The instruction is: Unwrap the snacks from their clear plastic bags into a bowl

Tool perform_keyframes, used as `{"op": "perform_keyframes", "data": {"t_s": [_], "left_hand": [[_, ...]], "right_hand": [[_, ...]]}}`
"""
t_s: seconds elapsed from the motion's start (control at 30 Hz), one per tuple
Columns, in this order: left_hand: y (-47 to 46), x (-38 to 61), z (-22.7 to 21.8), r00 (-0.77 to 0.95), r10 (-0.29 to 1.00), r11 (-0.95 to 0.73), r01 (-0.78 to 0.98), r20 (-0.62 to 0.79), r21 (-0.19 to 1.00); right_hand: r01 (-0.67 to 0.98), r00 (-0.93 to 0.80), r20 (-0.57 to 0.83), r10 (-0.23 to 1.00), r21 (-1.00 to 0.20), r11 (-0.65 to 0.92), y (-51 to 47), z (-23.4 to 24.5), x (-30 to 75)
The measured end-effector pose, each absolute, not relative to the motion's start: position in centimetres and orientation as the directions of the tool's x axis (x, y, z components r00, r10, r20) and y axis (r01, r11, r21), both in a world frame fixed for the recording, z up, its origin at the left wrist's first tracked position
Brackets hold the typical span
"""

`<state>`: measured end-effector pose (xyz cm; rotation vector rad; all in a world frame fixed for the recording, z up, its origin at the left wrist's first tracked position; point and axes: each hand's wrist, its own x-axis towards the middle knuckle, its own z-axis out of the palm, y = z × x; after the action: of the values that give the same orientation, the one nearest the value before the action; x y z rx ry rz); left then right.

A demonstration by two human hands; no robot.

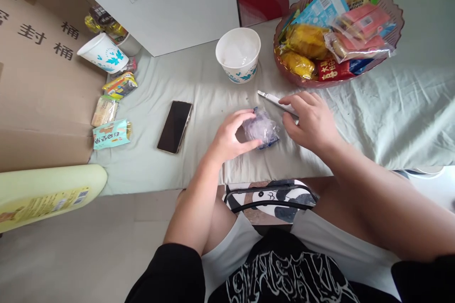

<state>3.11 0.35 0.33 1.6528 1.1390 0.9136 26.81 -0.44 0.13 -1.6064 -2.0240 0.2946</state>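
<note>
My left hand (pixel 232 137) curves round a clear wrapped package with pale purple contents (pixel 261 129) and dark blue ends, its thumb and fingers on opposite sides. The package rests on the cloth. Just right of it, my right hand (pixel 310 120) hovers over a slim white utility knife (pixel 270 98). The index fingertip is at the knife's handle, while the thumb is apart from it. My right palm hides part of the handle. The knife's tip points toward a white paper cup (pixel 238 54) with blue leaf prints.
A glass bowl (pixel 398 33) of wrapped snacks stands at the back right. A phone (pixel 175 127) lies on the left. Farther left are a tilted paper cup (pixel 103 52), several snack packets (pixel 112 134) and a cardboard box (pixel 39 80). White boxes (pixel 170 4) stand behind.
</note>
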Motion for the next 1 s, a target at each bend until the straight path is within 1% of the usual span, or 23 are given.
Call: {"op": "perform_keyframes", "data": {"t_s": [0.03, 0.07, 0.13, 0.17, 0.2, 0.27, 0.37, 0.47, 0.53, 0.63, 0.7, 0.77, 0.83, 0.9, 0.97, 1.0], "left_hand": [[0.4, 3.2, 0.3, 0.247, 0.967, -0.130, 0.281, 0.059, 0.951], [0.4, 3.3, 0.2, 0.160, 0.987, -0.071, 0.243, 0.032, 0.967], [0.6, 3.3, 0.2, -0.030, 0.997, 0.075, 0.081, -0.073, 0.994], [0.7, 3.2, 0.3, -0.094, 0.985, 0.144, -0.009, -0.144, 0.990], [0.8, 3.1, 0.4, -0.128, 0.969, 0.201, -0.081, -0.211, 0.976], [1.1, 2.9, 0.7, -0.132, 0.945, 0.280, -0.151, -0.300, 0.948], [1.3, 2.5, 1.1, -0.148, 0.934, 0.300, -0.169, -0.325, 0.939], [1.4, 2.0, 1.6, -0.221, 0.933, 0.256, -0.156, -0.286, 0.954], [1.5, 1.3, 1.8, -0.308, 0.926, 0.186, -0.136, -0.220, 0.973], [1.3, 0.1, 1.9, -0.403, 0.903, 0.110, -0.122, -0.150, 0.986], [1.1, -0.8, 1.8, -0.425, 0.891, 0.122, -0.112, -0.159, 0.986], [0.8, -1.6, 1.7, -0.461, 0.871, 0.156, -0.068, -0.170, 0.985], [0.4, -2.2, 1.6, -0.510, 0.849, 0.150, -0.016, -0.137, 0.989], [0.1, -2.5, 1.6, -0.526, 0.849, 0.078, 0.046, -0.042, 0.996], [-0.3, -2.4, 1.7, -0.445, 0.891, -0.008, 0.187, 0.092, 0.982], [-0.4, -2.2, 1.7, -0.367, 0.918, -0.045, 0.282, 0.152, 0.958]], "right_hand": [[0.811, -0.167, 0.266, 0.949, -0.511, 0.286, -0.5, 0.3, 26.8], [0.776, -0.196, 0.262, 0.945, -0.548, 0.313, -0.5, 0.4, 26.8], [0.672, -0.291, 0.257, 0.922, -0.630, 0.388, -0.6, 0.6, 26.7], [0.613, -0.350, 0.255, 0.901, -0.665, 0.427, -0.7, 0.6, 26.6], [0.561, -0.405, 0.251, 0.879, -0.690, 0.456, -0.8, 0.6, 26.5], [0.513, -0.477, 0.230, 0.848, -0.710, 0.481, -0.8, 0.6, 26.2], [0.526, -0.497, 0.207, 0.843, -0.700, 0.483, -0.8, 0.7, 26.1], [0.568, -0.457, 0.206, 0.865, -0.681, 0.462, -0.6, 1.4, 26.7], [0.641, -0.351, 0.220, 0.910, -0.652, 0.404, -0.5, 1.9, 27.6], [0.748, -0.143, 0.292, 0.946, -0.594, 0.297, -0.5, 2.4, 29.3], [0.775, -0.052, 0.330, 0.943, -0.582, 0.247, -0.6, 2.5, 30.3], [0.773, 0.002, 0.345, 0.939, -0.596, 0.217, -0.8, 2.5, 30.8], [0.748, 0.006, 0.352, 0.936, -0.623, 0.229, -1.0, 2.4, 30.7], [0.713, -0.044, 0.371, 0.927, -0.638, 0.290, -1.1, 2.3, 30.1], [0.690, -0.105, 0.389, 0.915, -0.634, 0.349, -1.1, 2.1, 29.1], [0.687, -0.129, 0.396, 0.909, -0.626, 0.370, -1.1, 2.1, 28.5]]}}
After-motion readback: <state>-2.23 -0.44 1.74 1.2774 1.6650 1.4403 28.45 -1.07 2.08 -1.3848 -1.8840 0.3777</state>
